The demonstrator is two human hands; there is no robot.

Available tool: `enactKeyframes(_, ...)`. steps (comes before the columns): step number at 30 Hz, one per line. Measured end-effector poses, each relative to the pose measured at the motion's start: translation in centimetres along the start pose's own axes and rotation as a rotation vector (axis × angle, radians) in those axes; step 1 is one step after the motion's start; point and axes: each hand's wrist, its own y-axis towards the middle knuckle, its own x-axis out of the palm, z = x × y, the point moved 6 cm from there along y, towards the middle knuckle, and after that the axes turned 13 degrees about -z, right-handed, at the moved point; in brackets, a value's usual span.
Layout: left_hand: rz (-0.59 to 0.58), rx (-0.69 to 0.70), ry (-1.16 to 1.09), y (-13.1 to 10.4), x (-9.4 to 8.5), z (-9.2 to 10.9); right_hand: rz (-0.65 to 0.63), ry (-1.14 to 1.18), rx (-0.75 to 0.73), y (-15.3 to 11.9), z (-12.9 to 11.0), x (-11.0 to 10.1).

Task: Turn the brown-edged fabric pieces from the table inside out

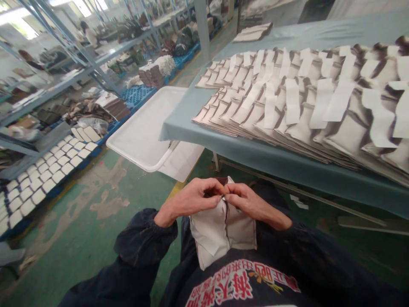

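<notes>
Two hands meet at one cream cloth piece [209, 232], low in the middle of the view, over your lap. Your left hand [191, 197] has its thumb and forefinger closed in a pinch at the upper edge of the cloth, with a gap between them further back. Your right hand [251, 202] pinches just beside it, its fingertips nearly touching the left ones.

The cloth is matte, soft and lightly creased, roughly square at its lower corners. A dark seam [226, 224] runs down its middle, dark stitching edges it, and brown material shows at the top.

Your wrists come in from either side and bend inward, knuckles up. Both forearms slope up from the near edge in loose, dark sleeves [145, 234], the left one bunched at the cuff. Below the cloth, your dark apron [179, 283] carries red and white lettering.

Beyond your hands to the right, a table [223, 147] under smooth blue-green sheeting bears overlapping rows of cream and brown cloth pieces [290, 115] with white strips laid over them. Left of it sits a shallow white tub [137, 138] with rounded corners. At far left, pale rounded pads [47, 175] lie in rows above the worn green floor [105, 238].
</notes>
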Motion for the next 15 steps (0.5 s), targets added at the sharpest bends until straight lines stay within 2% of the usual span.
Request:
enactKeyframes(4,0.032,-0.046,0.051,-0.3,-0.2,-0.3,0.041,-0.075,-0.011,-0.2,-0.3,-0.2)
enactKeyframes(8,0.022,-0.04,0.096,-0.4,0.1,-0.4,0.026,-0.114,-0.009,-0.5,-0.9,0.1)
enactKeyframes(15,0.032,0.078,-0.181,-0.4,0.6,-1.7,0.022,0.003,-0.059,-0.6,-1.1,0.5)
